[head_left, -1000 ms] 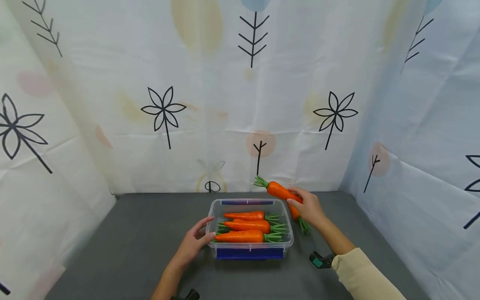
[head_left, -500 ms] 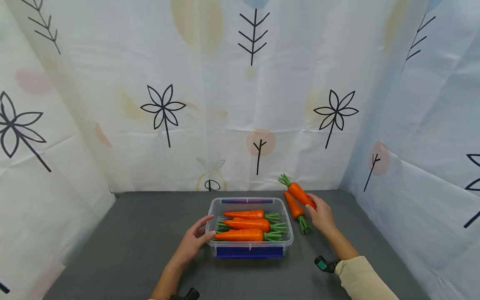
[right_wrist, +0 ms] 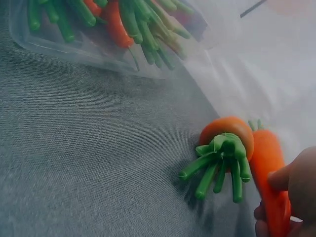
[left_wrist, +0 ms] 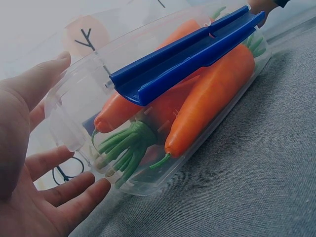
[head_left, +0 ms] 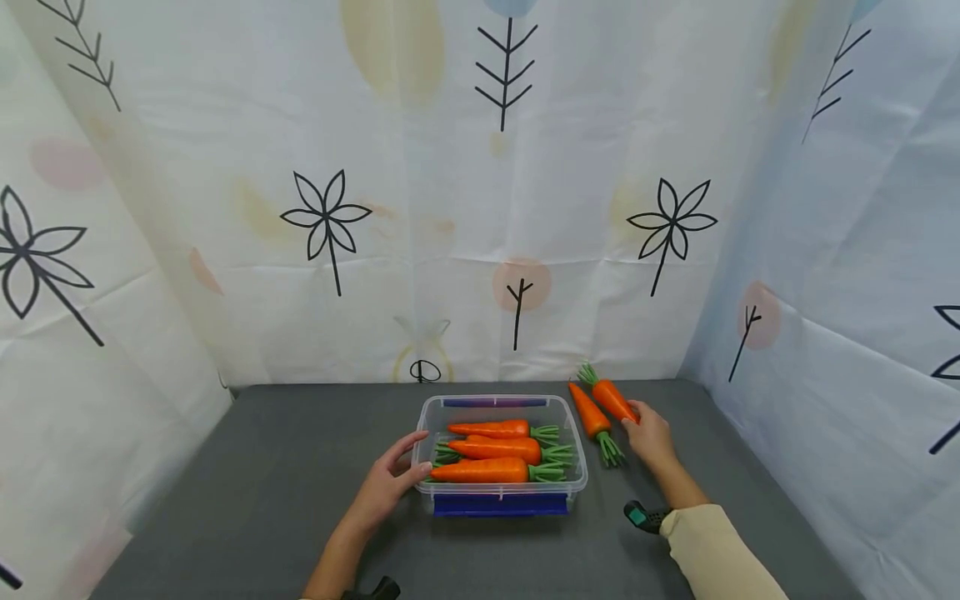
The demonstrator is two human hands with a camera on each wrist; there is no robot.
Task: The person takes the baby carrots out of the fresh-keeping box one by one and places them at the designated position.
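Observation:
A clear plastic box (head_left: 498,490) with blue latches holds several orange carrots (head_left: 480,471) with green tops. My left hand (head_left: 381,492) rests at the box's left end, thumb and fingers spread about its rim; the left wrist view shows the fingers (left_wrist: 69,190) fairly straight beside the wall. To the right of the box, my right hand (head_left: 651,435) pinches a carrot (head_left: 613,400) by its tapered end, green top pointing away. Another carrot (head_left: 590,410) lies on the table between that one and the box, its green top toward me.
The grey cloth-covered table (head_left: 300,467) is bounded at the back and sides by a white patterned curtain (head_left: 420,275). Black wrist straps (head_left: 645,518) show on both arms.
My right hand has moved right, away from the box, and lowered its carrot beside the one on the table. The left hand and the box have stayed put.

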